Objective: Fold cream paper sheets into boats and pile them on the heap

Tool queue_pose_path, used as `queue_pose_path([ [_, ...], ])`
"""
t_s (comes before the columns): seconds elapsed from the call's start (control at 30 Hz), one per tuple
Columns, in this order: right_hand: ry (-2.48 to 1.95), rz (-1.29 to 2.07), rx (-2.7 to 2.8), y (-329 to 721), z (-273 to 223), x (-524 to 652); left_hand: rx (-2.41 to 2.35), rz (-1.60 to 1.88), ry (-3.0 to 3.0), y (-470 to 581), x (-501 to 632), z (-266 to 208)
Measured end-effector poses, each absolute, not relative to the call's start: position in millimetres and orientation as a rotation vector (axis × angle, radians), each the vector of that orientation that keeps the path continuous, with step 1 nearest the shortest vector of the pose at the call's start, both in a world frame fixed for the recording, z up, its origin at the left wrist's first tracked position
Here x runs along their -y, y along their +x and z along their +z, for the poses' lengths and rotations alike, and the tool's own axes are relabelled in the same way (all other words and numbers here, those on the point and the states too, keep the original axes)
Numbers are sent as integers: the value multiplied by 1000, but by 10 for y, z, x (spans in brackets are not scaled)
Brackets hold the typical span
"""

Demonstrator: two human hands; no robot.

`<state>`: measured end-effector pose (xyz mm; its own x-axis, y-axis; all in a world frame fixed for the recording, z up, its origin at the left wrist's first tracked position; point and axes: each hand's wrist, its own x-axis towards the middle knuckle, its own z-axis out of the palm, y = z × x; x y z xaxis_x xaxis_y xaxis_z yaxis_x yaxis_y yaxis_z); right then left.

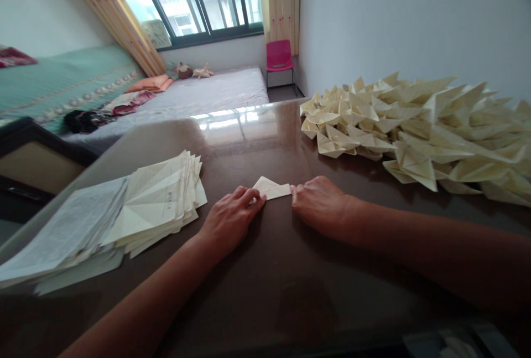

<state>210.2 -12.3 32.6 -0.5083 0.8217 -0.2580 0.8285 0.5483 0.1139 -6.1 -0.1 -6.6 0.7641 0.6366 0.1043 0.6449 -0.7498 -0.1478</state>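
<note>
A small folded piece of cream paper [271, 188] lies on the brown tabletop between my two hands, with a peaked flap above a straight lower band. My left hand [233, 211] pinches its left end, thumb and fingers closed on the paper. At the right end, my right hand [317, 203] is curled, its fingertips pressed together against the paper's edge. To the left lies a stack of loose creased sheets [151, 197], the top one marked with fold lines. A big heap of folded cream paper boats [415, 125] covers the table's right side.
Grey printed sheets [78, 225] lie under and beside the cream stack. The glossy table [249, 291] meets a white wall at the right. Beyond it are a bed [232, 87], a pink chair [279, 56] and a window. A dark chair back [41, 164] stands at the left.
</note>
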Motion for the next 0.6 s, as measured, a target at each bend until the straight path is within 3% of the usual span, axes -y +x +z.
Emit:
queue_pose_path([
  [0.17,1506,7,-2713,2293,309,-178,1002,-248,-2763,-71,-32,-99],
  [0.43,1501,-565,-2856,2437,74,-462,1058,-302,-2652,24,-103,-185],
  [0.6,1277,-787,-3033,2405,90,-423,1022,-233,-2675,74,-115,-195],
])
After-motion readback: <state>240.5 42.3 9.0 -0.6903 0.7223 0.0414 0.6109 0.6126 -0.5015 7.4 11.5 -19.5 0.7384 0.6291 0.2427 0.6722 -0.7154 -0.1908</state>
